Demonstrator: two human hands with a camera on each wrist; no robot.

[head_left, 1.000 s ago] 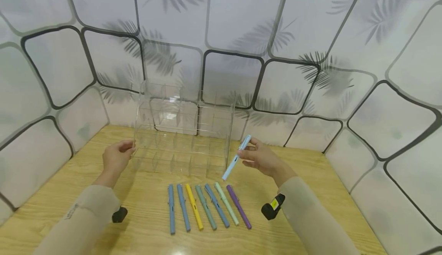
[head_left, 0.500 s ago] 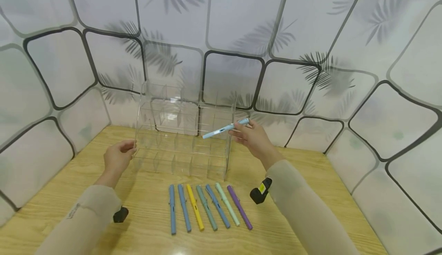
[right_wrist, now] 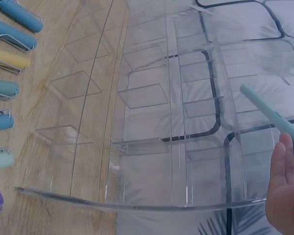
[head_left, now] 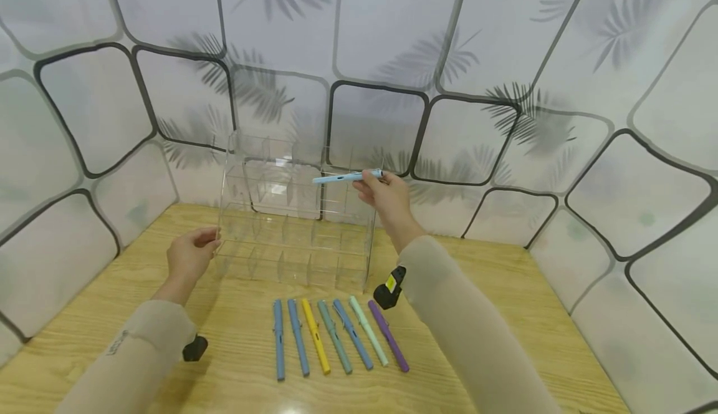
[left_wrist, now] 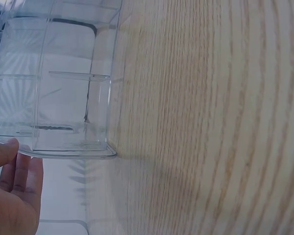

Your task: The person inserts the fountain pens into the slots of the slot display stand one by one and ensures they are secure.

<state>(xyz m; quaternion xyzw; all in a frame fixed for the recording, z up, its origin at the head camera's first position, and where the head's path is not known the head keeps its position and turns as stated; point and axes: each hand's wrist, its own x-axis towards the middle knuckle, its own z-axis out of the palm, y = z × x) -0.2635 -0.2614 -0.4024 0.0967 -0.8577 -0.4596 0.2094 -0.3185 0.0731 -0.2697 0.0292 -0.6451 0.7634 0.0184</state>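
Note:
A clear acrylic rack (head_left: 297,252) with stepped, divided tiers stands on the wooden table. My left hand (head_left: 192,255) pinches its left side panel; thumb and fingers lie on either side of the edge in the left wrist view. My right hand (head_left: 387,199) holds a light blue pen (head_left: 339,178) between thumb and fingers. The pen is nearly level, its free end pointing left, over the upper right tiers. In the right wrist view, the pen (right_wrist: 264,107) slants across the rack's top tiers, partly cut off by the frame edge.
Several pens lie in a row in front of the rack, among them a yellow pen (head_left: 316,336), a mint green pen (head_left: 368,331) and a purple pen (head_left: 388,336). A patterned curtain (head_left: 477,139) encloses the table's back and sides.
My right hand has carried the light blue pen up and left, from beside the rack to its upper tiers, turning it from steep to nearly level. My left hand stays in place.

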